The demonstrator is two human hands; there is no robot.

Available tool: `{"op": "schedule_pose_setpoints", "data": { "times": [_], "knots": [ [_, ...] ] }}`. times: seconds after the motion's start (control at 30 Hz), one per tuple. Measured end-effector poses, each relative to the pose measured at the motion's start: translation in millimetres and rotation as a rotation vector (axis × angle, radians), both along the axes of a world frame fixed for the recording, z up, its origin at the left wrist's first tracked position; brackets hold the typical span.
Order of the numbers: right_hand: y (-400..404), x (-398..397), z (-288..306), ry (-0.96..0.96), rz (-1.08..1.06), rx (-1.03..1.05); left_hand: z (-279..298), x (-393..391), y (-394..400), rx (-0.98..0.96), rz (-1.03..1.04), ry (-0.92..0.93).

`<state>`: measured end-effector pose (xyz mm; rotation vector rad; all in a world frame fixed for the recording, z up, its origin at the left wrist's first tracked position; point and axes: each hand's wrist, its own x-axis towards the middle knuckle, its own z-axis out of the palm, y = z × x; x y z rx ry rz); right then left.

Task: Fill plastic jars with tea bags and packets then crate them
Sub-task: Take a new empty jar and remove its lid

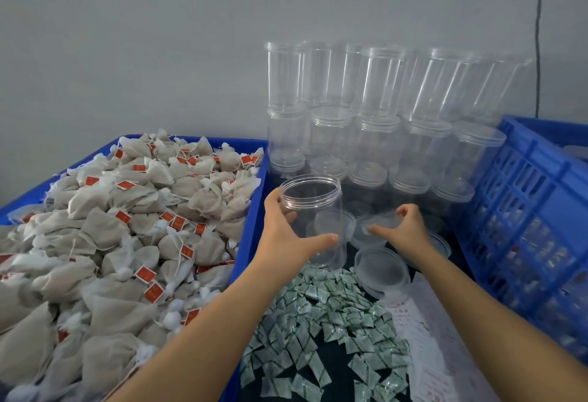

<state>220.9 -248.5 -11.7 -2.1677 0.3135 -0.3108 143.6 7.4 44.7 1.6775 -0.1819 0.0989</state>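
Jar [313,210] feeling light, slick; I'm gripping mid-wall with left hand [286,226], right hand [404,226] pinching lid [381,225].

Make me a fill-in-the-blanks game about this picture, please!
1. The left hand holds a clear jar that has no ____ on.
2. The tea bags lie in a tray coloured ____.
3. The small packets have ____ print.
4. The right hand holds a loose ____.

Missing words: lid; blue; green; lid
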Motion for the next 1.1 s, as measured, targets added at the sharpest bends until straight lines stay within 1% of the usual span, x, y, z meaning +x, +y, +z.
{"op": "schedule_pose_setpoints", "data": {
  "times": [0.2,0.4,0.47,0.5,0.53,0.57,0.6,0.63,0.67,0.7,0.77,0.8,0.9,0.93,1.0,1.1],
  "knots": [
    [-2,3,1,0.174,0.035,-0.234,0,-1,-3,0.075,-0.014,-0.003],
    [1,2,9,0.326,0.079,-0.357,2,-2,-1,0.156,-0.008,0.004],
    [6,-3,17,0.320,0.068,-0.443,2,-3,-2,0.164,-0.017,0.006],
    [9,-7,23,0.255,0.054,-0.462,1,-2,-2,0.165,-0.019,0.007],
    [14,-13,30,0.155,0.051,-0.416,1,-2,-2,0.165,-0.021,0.009],
    [20,-22,37,0.052,0.082,-0.297,1,-2,-2,0.166,-0.022,0.009],
    [28,-33,44,-0.035,0.152,-0.127,2,-2,-3,0.172,-0.024,0.008],
    [38,-47,51,-0.085,0.247,0.050,3,-3,-3,0.180,-0.028,0.005],
    [49,-63,56,-0.093,0.347,0.190,4,-5,-4,0.186,-0.037,0.002],
    [61,-77,58,-0.082,0.426,0.273,6,-8,-5,0.189,-0.050,-0.003],
    [78,-98,53,-0.065,0.533,0.338,12,-17,-6,0.206,-0.082,-0.030],
    [84,-105,48,-0.067,0.557,0.378,15,-23,-5,0.244,-0.100,-0.069],
    [94,-119,37,-0.080,0.579,0.567,25,-40,1,0.468,-0.168,-0.232],
    [95,-122,34,-0.089,0.583,0.599,28,-45,4,0.522,-0.198,-0.245],
    [98,-126,30,-0.129,0.576,0.613,39,-47,10,0.610,-0.273,-0.194],
    [104,-130,27,-0.160,0.550,0.561,58,-39,26,0.818,-0.371,-0.151]
  ]
}}
